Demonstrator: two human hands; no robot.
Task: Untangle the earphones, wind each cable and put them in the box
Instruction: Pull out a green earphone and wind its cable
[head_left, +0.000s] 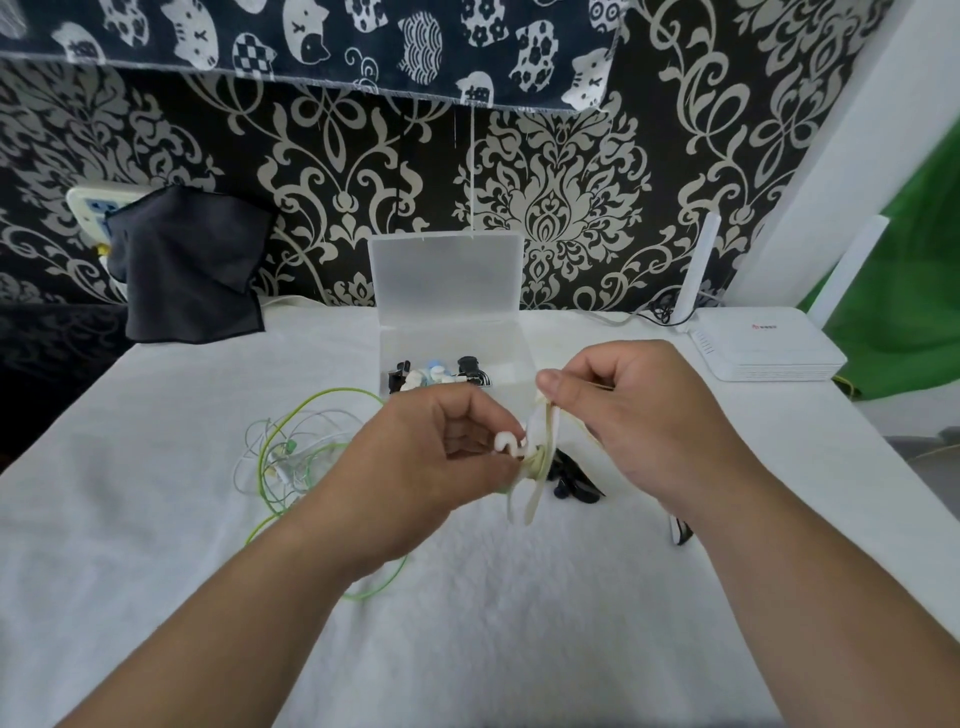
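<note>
Cream earphones (540, 452), wound into a flat bundle of loops, are held above the bench (467, 623) between both hands. The lower middle of the bundle, where two white earbuds stick out, is pinched by the curled fingers (480, 415) of the left hand (431, 457). The top of the loops is pinched between the thumb and fingers of the right hand (644, 415), and the loose lower ends of the loops hang below the left fingers. Just beyond the fingertips of both hands a translucent box (397, 343) is seen standing open on the bench, its lid (447, 275) raised upright at the back. Small black, white and pale blue pieces lie inside it. To the left of the left fingers a tangle of green and white earphones (291, 452) is spread on the bench, partly hidden under the left wrist. Directly below the right fingers, black earphones (574, 483) lie on the bench. Well to the right of the right fingers a white router (769, 345) is placed, and far to the left, at the back, a dark cloth (192, 265) is draped.
</note>
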